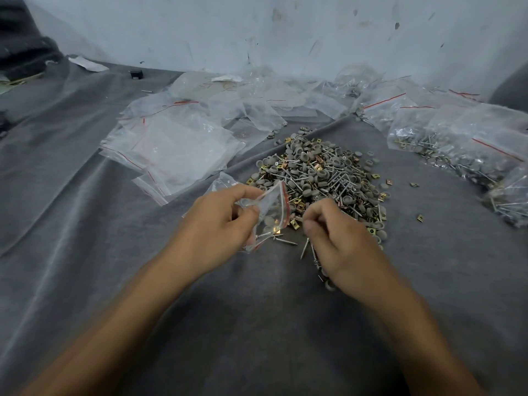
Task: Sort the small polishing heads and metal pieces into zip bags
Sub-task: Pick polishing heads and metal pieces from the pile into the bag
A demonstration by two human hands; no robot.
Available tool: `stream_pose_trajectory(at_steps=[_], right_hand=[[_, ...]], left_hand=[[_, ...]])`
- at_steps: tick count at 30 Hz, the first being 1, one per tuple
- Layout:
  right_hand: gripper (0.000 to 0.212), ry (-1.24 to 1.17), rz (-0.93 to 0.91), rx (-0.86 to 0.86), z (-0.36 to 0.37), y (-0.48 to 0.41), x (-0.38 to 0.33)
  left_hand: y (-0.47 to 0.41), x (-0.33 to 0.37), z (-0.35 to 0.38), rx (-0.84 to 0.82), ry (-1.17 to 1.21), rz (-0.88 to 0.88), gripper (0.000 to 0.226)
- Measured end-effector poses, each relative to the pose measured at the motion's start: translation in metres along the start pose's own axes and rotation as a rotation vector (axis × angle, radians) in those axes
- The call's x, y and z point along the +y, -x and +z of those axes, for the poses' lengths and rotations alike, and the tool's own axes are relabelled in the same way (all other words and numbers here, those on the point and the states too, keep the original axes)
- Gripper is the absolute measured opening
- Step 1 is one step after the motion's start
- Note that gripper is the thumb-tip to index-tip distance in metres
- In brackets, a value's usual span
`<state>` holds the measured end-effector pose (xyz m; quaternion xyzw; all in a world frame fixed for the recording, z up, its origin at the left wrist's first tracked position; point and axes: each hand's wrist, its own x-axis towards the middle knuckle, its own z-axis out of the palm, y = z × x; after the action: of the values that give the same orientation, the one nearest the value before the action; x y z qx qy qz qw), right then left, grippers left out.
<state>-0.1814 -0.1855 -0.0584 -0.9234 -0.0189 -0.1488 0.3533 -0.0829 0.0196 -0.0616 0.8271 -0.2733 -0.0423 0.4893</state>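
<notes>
A pile [323, 175] of small grey round polishing heads, silver screws and brass-coloured square clips lies on the grey cloth in the middle. My left hand [220, 221] grips a small clear zip bag [271, 215] with a red seal strip, its mouth held open toward the pile; a few heads, a clip and screws lie inside it. My right hand [337, 241] is at the pile's near edge with its fingers curled around several screws [310, 250] and a grey head, whose ends poke out below the palm.
Empty zip bags [171, 150] lie stacked to the left of the pile and more clear bags along the wall behind. Filled bags [463, 150] of the same parts sit at the right. A few loose clips [420, 218] lie scattered right of the pile. A grey cloth [114, 252] covers the surface.
</notes>
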Motion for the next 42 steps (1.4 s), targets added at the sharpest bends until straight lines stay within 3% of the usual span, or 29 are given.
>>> stream_pose_trajectory(at_steps=[4, 9, 11, 15, 17, 22, 28, 31, 36, 42], right_hand=[[0.008, -0.109, -0.042, 0.131, -0.002, 0.001, -0.005], [0.009, 0.011, -0.147, 0.057, 0.009, -0.002, -0.01], [0.015, 0.005, -0.147, 0.035, 0.011, -0.002, -0.01], [0.011, -0.064, -0.063, 0.148, 0.006, -0.002, -0.003], [0.008, 0.039, -0.003, 0.144, 0.004, -0.004, 0.002], [0.02, 0.466, 0.071, -0.169, 0.016, -0.006, -0.002], [0.022, 0.587, 0.075, -0.171, 0.025, -0.005, -0.006], [0.014, 0.474, 0.056, -0.056, 0.022, -0.004, -0.006], [0.009, -0.018, 0.052, 0.274, 0.009, -0.006, -0.005], [0.007, -0.004, -0.091, 0.216, 0.018, -0.003, -0.013]], left_hand=[[0.002, 0.002, 0.003, -0.028, -0.039, 0.033, 0.019], [0.002, 0.004, 0.005, -0.035, -0.066, 0.046, 0.018], [0.001, 0.004, 0.003, -0.022, -0.061, 0.05, 0.019], [0.001, 0.002, 0.002, -0.005, -0.023, 0.031, 0.019], [0.0, 0.001, 0.001, 0.002, -0.012, 0.028, 0.019], [0.001, 0.001, 0.0, 0.011, -0.012, 0.019, 0.021], [0.002, 0.001, -0.001, 0.008, -0.017, 0.007, 0.022], [0.001, 0.001, -0.001, 0.008, -0.012, 0.002, 0.022], [0.002, 0.003, 0.0, -0.008, -0.025, 0.002, 0.026], [0.003, 0.006, 0.002, -0.009, -0.065, 0.009, 0.021]])
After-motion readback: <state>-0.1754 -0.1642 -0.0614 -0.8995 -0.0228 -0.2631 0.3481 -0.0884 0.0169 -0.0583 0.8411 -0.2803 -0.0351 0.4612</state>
